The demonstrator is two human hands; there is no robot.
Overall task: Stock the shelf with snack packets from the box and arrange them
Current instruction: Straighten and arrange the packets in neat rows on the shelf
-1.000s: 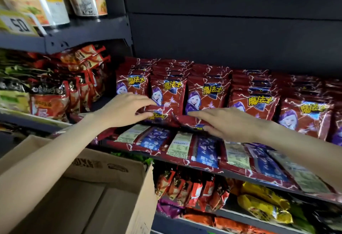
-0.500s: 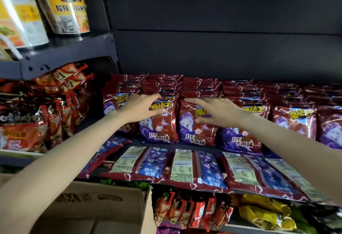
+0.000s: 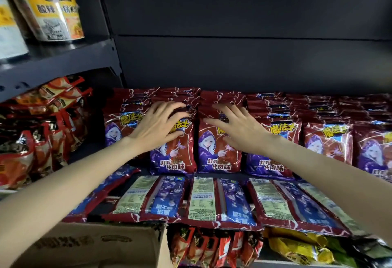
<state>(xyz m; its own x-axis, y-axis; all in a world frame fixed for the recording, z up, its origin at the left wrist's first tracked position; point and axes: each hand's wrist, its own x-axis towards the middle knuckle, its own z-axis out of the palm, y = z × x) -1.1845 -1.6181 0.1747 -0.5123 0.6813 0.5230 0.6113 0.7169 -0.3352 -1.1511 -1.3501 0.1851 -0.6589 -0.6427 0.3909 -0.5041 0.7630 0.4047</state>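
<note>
Rows of red-and-purple snack packets stand upright on the dark shelf point(image 3: 169, 174). My left hand point(image 3: 158, 126) lies spread over the top of the second row's front packet point(image 3: 177, 153), fingers reaching onto the packets behind. My right hand point(image 3: 237, 128) rests the same way on the third row's front packet point(image 3: 218, 153), fingers straight and spread. Several packets point(image 3: 203, 201) lie flat, back side up, along the shelf's front edge. The cardboard box point(image 3: 89, 244) sits below at the lower left, its inside hidden.
Orange-red packets point(image 3: 42, 132) fill the neighbouring shelf on the left. Noodle tubs point(image 3: 53, 15) stand on the upper left shelf. A lower shelf holds small red packets point(image 3: 212, 246) and yellow bags point(image 3: 297, 248). A dark back panel point(image 3: 244, 34) rises behind the rows.
Both hands have moved up from the packets' lower fronts to their tops and reached further back. The packets now stand more upright, and the view has tilted upward.
</note>
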